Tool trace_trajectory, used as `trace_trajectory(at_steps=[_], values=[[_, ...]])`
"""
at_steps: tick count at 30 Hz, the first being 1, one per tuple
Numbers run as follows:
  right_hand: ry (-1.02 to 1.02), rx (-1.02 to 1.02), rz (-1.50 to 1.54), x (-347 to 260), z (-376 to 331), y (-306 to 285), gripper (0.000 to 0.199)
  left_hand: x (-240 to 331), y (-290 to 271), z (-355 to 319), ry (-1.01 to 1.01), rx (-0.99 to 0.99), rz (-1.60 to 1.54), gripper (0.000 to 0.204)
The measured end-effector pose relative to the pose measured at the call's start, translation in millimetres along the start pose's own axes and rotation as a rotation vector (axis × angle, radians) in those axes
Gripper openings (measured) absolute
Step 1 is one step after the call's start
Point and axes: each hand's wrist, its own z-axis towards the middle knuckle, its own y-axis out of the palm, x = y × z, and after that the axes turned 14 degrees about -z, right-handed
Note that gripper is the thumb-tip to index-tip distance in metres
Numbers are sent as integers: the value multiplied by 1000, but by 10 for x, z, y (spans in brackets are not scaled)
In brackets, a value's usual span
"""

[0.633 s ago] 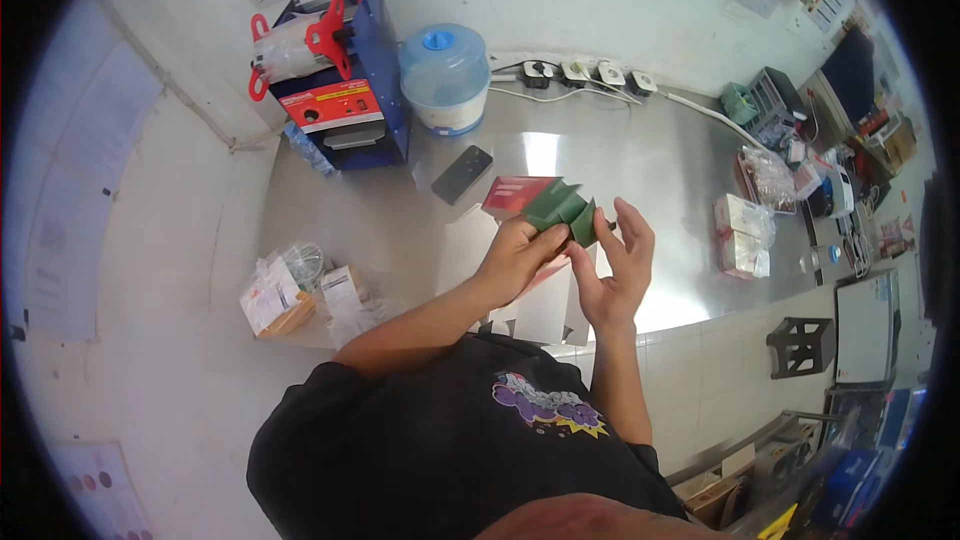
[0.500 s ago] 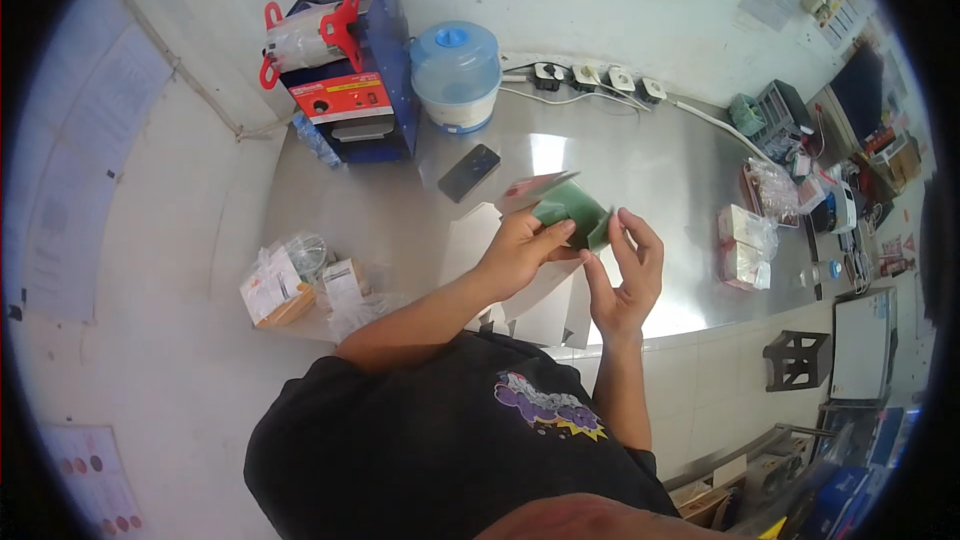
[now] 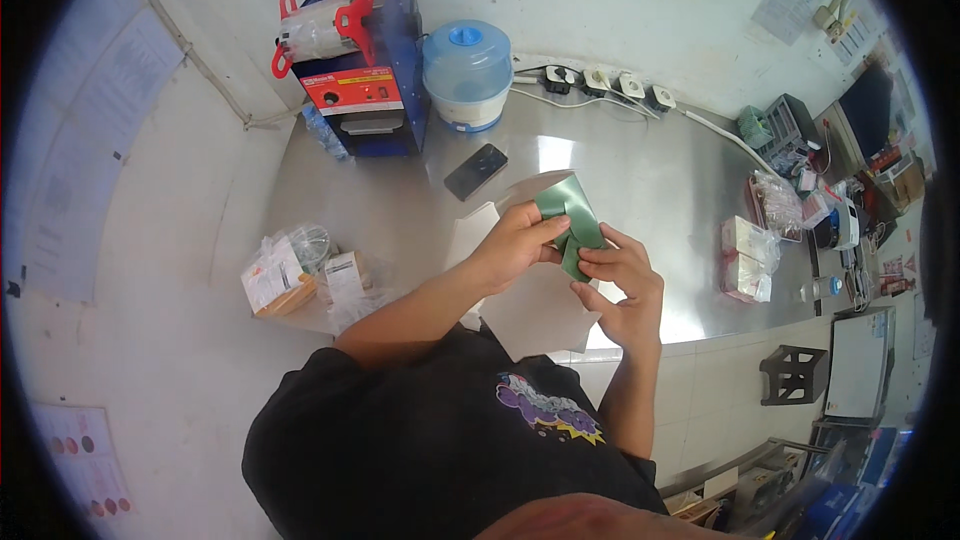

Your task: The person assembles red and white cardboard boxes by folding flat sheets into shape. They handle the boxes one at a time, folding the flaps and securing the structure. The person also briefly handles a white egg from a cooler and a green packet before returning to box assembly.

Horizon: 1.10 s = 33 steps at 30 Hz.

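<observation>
Over the near part of the metal table, my two hands hold a piece of green folded cardboard [image 3: 568, 202], which looks like part of a box. My left hand [image 3: 510, 248] is closed on its left side, thumb pressed on the green face. On the lower right edge of the cardboard, my right hand [image 3: 628, 290] grips with bent fingers and thumb. White cardboard panels [image 3: 540, 320] spread below and beside my hands, down to the table's near edge. Whether they are joined to the green part is hidden by my hands.
A phone [image 3: 476, 172] lies just beyond the cardboard. Farther back stand a blue machine [image 3: 352, 95] with red handles and a blue-lidded round container [image 3: 466, 75]. Wrapped packages [image 3: 278, 280] sit at the left, boxes in plastic [image 3: 745, 260] at the right. A dark stool [image 3: 795, 375] stands on the floor.
The green cardboard has turned, so its flat green face shows more, with a flap folded against it. My right hand has gone from its upper edge down to its lower right edge.
</observation>
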Motion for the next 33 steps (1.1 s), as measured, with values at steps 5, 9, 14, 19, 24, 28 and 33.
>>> trace_trajectory(at_steps=[5,9,14,19,24,28,33], values=[[197,222,-185,-120,-9,315,25,-130,90,43,-7,51,-18,27],[289,64,86,-11,-100,291,24,-164,0,27,116,-35,351,26],[384,100,196,-109,-31,62,58,151,-134,-83,-176,-379,1276,25],[121,-509,215,118,-219,156,59,199,-185,-112,-339,-417,1611,19],[265,-466,-32,114,-228,397,44,110,-259,-161,-214,-350,1508,30],[340,-442,-84,59,-232,757,29,-13,-352,-169,13,-287,1543,38],[490,-540,-212,176,-365,884,37,-159,-470,-170,341,-277,1406,53]])
